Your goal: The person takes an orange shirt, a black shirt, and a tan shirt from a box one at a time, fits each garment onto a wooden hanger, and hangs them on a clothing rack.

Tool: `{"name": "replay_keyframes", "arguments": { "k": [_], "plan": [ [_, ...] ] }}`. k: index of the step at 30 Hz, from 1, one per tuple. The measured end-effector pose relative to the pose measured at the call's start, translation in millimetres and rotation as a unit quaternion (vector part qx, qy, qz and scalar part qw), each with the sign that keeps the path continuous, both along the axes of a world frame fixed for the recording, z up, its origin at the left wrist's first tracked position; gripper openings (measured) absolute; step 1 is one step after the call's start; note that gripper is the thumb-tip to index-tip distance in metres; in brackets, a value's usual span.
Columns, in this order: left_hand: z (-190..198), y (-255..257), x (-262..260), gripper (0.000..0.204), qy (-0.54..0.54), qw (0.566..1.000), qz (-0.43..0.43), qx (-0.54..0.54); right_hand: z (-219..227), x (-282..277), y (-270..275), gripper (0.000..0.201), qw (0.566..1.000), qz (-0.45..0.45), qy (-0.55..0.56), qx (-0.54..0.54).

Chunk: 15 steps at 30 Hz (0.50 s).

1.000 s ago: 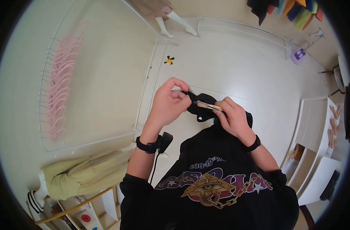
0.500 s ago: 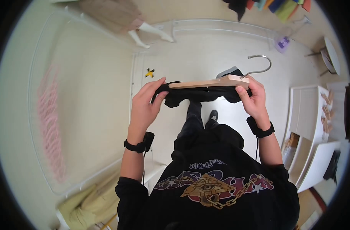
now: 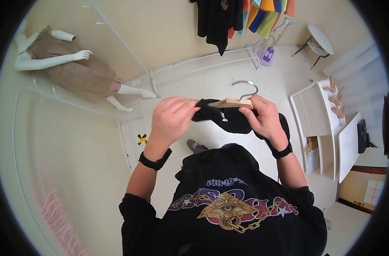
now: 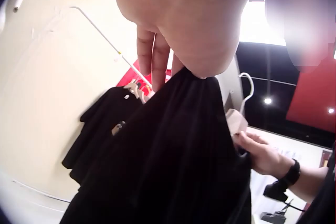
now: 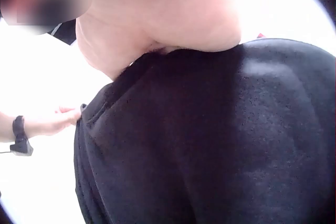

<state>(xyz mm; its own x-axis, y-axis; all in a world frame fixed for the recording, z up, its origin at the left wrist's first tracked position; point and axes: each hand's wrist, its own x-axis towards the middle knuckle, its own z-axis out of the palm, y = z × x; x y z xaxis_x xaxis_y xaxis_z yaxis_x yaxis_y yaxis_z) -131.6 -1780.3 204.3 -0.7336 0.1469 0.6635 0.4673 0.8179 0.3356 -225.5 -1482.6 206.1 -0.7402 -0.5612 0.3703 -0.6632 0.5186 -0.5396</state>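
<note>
Left wrist view. Left hand point(image 4: 184, 19) at top, fingers pinching the upper edge of a black garment point(image 4: 173, 166) that hangs down & fills lower centre. Right hand point(image 4: 260, 153), w/ black wristband point(image 4: 292, 172), holds a wooden hanger point(image 4: 237, 121) at the garment's right edge; its hook point(image 4: 248, 85) rises above. Black shirt point(image 4: 102, 127) hangs on a rail point(image 4: 105, 35) at left, by the wall.

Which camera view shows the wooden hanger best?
The head view: the wooden hanger and its metal hook appear whole between the left hand and right hand, over the black garment. The left wrist view shows only a small pale end of it; the right wrist view shows only cloth.
</note>
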Motion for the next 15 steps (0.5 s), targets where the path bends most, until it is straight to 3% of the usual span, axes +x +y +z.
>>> {"name": "replay_keyframes", "arguments": {
  "k": [4,9,13,15],
  "plan": [
    [14.0,0.7,-26.0,0.015,-0.043,0.998,-0.006,0.048,2.3,-1.8,-42.7,0.02,0.998,0.003,-0.029,-0.064],
    [16.4,-64.0,-27.4,0.018,-0.035,0.995,0.041,0.079,2.8,-40.7,-61.6,0.017,0.968,0.04,-0.141,-0.206],
    [20.0,-93.5,-25.6,0.02,-0.114,0.989,0.058,0.068,8.1,-59.1,-95.6,0.02,0.972,0.084,-0.134,-0.174],
    [16.8,-95.0,-30.7,0.017,-0.105,0.992,0.048,0.058,6.0,-64.0,-114.8,0.024,0.978,0.104,-0.116,-0.142]
  ]
}}
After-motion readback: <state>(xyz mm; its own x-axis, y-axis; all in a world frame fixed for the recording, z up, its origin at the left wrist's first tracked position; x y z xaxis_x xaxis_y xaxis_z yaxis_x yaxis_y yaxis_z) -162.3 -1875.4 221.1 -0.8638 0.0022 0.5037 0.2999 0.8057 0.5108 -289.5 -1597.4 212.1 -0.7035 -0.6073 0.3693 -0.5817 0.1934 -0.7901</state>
